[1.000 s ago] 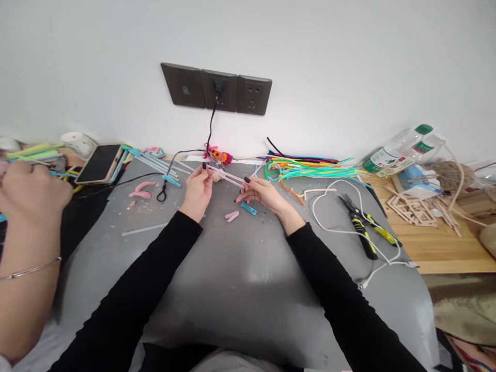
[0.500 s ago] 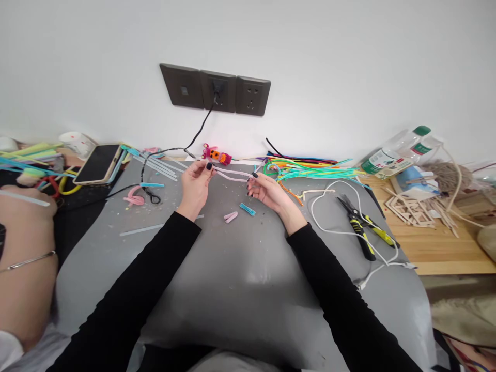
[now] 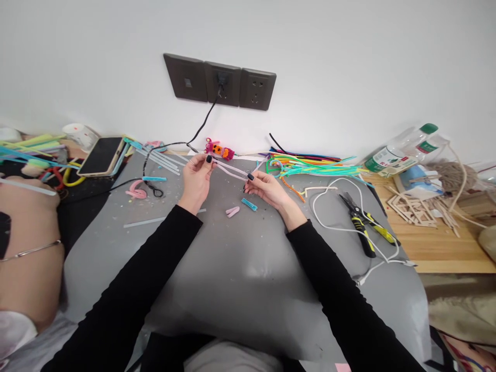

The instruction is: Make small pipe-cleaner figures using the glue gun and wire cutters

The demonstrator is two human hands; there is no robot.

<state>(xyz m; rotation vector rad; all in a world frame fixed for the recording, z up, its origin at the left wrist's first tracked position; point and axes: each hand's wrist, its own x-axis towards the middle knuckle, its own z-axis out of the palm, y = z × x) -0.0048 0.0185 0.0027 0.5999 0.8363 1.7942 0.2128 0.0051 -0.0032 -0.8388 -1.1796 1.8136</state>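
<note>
Between my two hands stretches a pale pink pipe cleaner, its two strands lying close together. The left end is pinched between thumb and finger of my left hand. My right hand pinches the other end with thumb and fingertips. Below them on the grey mat lie a small folded pink pipe cleaner piece and a blue clip-like piece. Just beyond my left hand, a pink and orange pipe cleaner figure rests near the wall.
Many coloured pipe cleaners lie behind my right hand. Yellow-black pliers and a white cable are to the right. At left are a phone, a black cord and another person's arm.
My right hand has moved slightly closer to the left, and the pink strands now slope down to the right and lie closer together. The view has shifted a little.
</note>
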